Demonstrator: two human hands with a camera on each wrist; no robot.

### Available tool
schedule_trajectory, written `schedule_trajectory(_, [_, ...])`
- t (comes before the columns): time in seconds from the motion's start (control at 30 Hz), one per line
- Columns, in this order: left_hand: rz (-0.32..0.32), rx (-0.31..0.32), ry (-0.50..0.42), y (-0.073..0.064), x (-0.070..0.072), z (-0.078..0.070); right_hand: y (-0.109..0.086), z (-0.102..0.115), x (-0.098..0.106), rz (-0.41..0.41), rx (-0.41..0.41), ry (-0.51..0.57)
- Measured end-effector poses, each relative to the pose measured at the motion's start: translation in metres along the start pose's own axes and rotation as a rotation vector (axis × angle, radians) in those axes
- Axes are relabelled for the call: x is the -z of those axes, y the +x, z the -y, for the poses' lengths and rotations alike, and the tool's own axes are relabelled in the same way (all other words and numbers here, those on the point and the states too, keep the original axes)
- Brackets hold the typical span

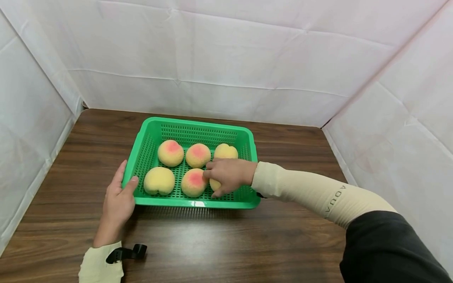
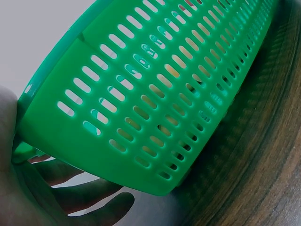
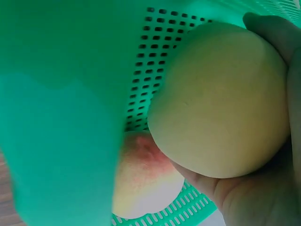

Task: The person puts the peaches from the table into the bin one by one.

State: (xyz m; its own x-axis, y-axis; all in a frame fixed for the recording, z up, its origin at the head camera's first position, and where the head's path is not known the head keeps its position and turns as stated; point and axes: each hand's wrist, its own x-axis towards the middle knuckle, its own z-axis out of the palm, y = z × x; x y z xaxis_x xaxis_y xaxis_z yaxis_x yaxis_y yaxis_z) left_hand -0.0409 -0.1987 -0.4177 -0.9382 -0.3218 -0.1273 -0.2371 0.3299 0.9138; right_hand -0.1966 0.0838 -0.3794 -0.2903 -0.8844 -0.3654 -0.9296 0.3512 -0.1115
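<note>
A green plastic basket (image 1: 198,202) with slotted walls holds several peaches, yellow with pink blushes. My left hand (image 1: 118,198) grips the basket's left end, thumb at the rim and the other fingers along the outside. In the left wrist view, those fingers (image 2: 89,195) show beyond the basket wall (image 2: 155,89). Reaching in from the right, my right hand (image 1: 228,175) holds a yellow peach (image 3: 221,103) at the front right of the basket, its fingers and thumb around the fruit. A pink-topped peach (image 1: 194,182) sits just left of that hand; a yellow one (image 1: 225,151) lies behind it.
The basket stands on a dark wood-grain table (image 1: 198,243). White cloth (image 1: 212,51) hangs behind the table and along both sides. More peaches sit at the basket's left, including a yellow one (image 1: 159,181) at the front corner.
</note>
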Motion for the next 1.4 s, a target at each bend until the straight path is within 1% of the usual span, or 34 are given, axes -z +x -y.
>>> schedule_trajectory(0.1, [0.006, -0.001, -0.002, -0.001, 0.0, 0.0, 0.0, 0.0, -0.001, 0.024, -0.016, 0.018])
schedule_trajectory(0.2, [0.008, -0.004, -0.006, -0.001, 0.0, 0.0, 0.001, 0.001, -0.001, 0.069, -0.039, 0.029])
schedule_trajectory(0.4, [0.005, -0.004, -0.023, -0.002, 0.0, 0.0, 0.004, 0.002, -0.004, 0.188, -0.081, -0.031])
schedule_trajectory(0.5, [0.003, 0.0, -0.022, -0.003, 0.001, 0.0, 0.004, 0.002, -0.004, 0.223, -0.09, -0.056])
schedule_trajectory(0.6, [0.002, 0.0, -0.02, -0.003, 0.001, 0.0, 0.004, 0.002, -0.005, 0.239, -0.093, -0.057])
schedule_trajectory(0.77, [0.0, -0.004, -0.03, -0.002, -0.001, -0.001, 0.003, 0.001, -0.006, 0.219, -0.073, -0.042])
schedule_trajectory(1.0, [0.008, -0.012, -0.023, -0.001, 0.001, -0.001, 0.0, -0.003, -0.015, 0.132, -0.086, -0.004])
schedule_trajectory(1.13, [0.031, 0.002, -0.006, -0.001, 0.004, 0.002, -0.001, -0.003, -0.021, 0.075, -0.064, 0.01])
schedule_trajectory(1.2, [0.044, 0.022, 0.008, -0.001, 0.006, 0.004, -0.002, -0.003, -0.023, 0.054, -0.056, 0.017])
schedule_trajectory(1.3, [0.052, 0.043, 0.014, 0.001, 0.006, 0.006, -0.004, -0.003, -0.024, 0.034, -0.066, 0.053])
schedule_trajectory(1.4, [0.039, 0.045, 0.007, 0.004, 0.005, 0.008, -0.008, -0.005, -0.023, 0.014, -0.09, 0.08])
